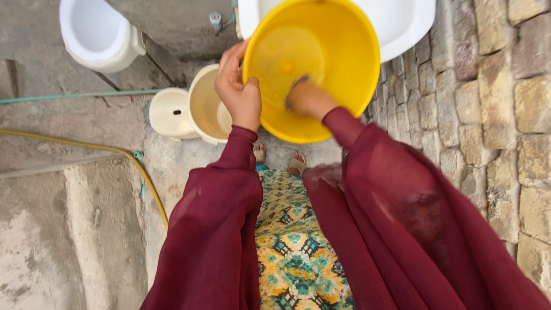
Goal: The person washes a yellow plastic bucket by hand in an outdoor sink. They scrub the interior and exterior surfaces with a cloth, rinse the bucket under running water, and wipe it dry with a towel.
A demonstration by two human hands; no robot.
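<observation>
Rough grey concrete floor [69, 241] runs below, with a wall [493, 115] of uneven tan stone blocks on the right. Held up over a white basin [407, 23] is a round yellow plastic tub [338, 51], smooth and glossy, tilted so its hollow faces the camera. Left hand [236, 92] grips the tub's near-left rim, thumb inside and fingers [229, 57] curled round the outside edge. Right hand [307, 99] reaches inside the tub, its fingers closed against the inner wall on something dark; what it is cannot be told. Both arms wear sheer maroon sleeves [218, 218] over a patterned yellow and teal garment [293, 247], and sandalled feet [297, 164] show below the tub. Just left of the tub lies a cream plastic pot [206, 106] on its side, touching a round cream lid [169, 113]. Farther left stands a white ceramic bowl [97, 31], and a green hose [80, 95] and a yellow hose [115, 150] cross the floor.
</observation>
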